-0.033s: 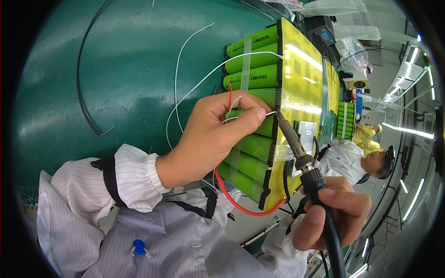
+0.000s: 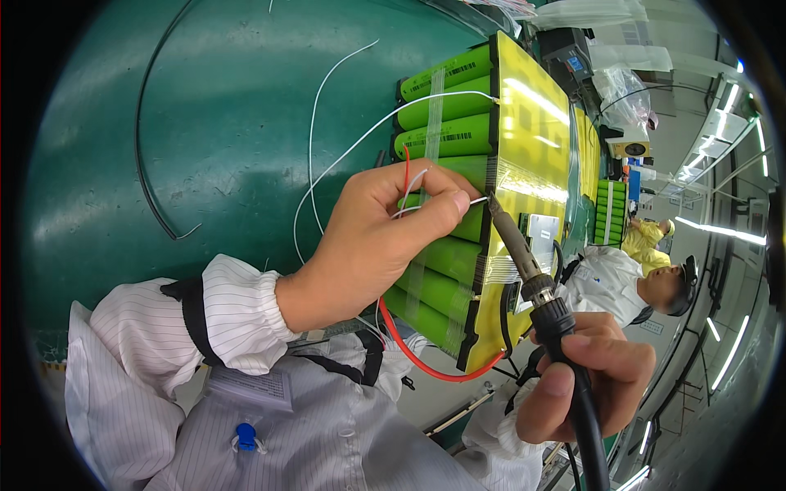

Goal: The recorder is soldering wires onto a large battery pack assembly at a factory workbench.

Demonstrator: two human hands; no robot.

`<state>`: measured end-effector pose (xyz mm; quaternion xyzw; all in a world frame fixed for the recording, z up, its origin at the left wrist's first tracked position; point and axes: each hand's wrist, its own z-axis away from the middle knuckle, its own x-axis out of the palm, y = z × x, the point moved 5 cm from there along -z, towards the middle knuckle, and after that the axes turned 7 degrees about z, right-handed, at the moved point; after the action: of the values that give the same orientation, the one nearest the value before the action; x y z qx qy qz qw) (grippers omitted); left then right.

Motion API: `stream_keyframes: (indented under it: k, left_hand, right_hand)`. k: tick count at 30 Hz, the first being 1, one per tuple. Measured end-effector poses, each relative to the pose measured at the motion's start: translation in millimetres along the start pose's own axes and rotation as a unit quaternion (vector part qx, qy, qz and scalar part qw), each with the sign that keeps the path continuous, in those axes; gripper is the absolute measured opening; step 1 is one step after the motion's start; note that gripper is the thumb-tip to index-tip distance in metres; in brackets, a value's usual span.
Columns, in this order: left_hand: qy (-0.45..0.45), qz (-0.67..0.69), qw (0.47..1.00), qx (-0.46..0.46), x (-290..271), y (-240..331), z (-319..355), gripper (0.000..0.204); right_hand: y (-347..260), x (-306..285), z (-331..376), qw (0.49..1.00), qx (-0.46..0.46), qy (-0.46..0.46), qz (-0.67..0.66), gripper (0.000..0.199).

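Note:
My left hand (image 2: 381,221) pinches a thin white wire (image 2: 478,200) between thumb and forefinger. The wire's end reaches the edge of a battery pack, where green cylindrical cells (image 2: 446,133) meet a yellow insulating sheet (image 2: 524,74). In my right hand (image 2: 606,372) is a soldering iron (image 2: 512,242), gripped by its black handle. The iron's tip is at the wire's end; whether they touch is too small to tell. A red wire (image 2: 407,164) stands up by my left fingers. Another white wire (image 2: 360,135) arcs from the pack's upper edge across the mat.
A green mat (image 2: 229,123) covers the bench, with a black cable (image 2: 139,139) lying on it. A thick red cable (image 2: 426,372) loops below the pack. Clear tape (image 2: 436,114) binds the cells. Farther right are another green-celled pack (image 2: 610,213) and a person in white (image 2: 606,286).

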<state>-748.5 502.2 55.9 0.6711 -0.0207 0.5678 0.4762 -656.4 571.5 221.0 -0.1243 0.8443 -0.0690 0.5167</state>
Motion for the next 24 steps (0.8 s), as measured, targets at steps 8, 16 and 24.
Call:
stream_keyframes:
  k: [8, 16, 24]
  left_hand:
    - [0.0, 0.0, 1.0, 0.006, -0.4, 2.4, 0.6, 0.014]
    - [0.009, 0.001, 1.0, 0.013, 0.1, 2.1, 0.2, 0.014]
    - [0.007, -0.006, 1.0, -0.001, 0.8, 2.2, -0.7, 0.013]
  right_hand:
    - [-1.7, 1.6, -0.2, 1.0, -0.009, 0.015, 0.002, 0.026]
    - [0.8, -0.4, 0.3, 1.0, -0.003, 0.004, -0.009, 0.029]
    - [-2.1, -0.8, -0.5, 0.999, 0.033, -0.036, 0.021, 0.034]
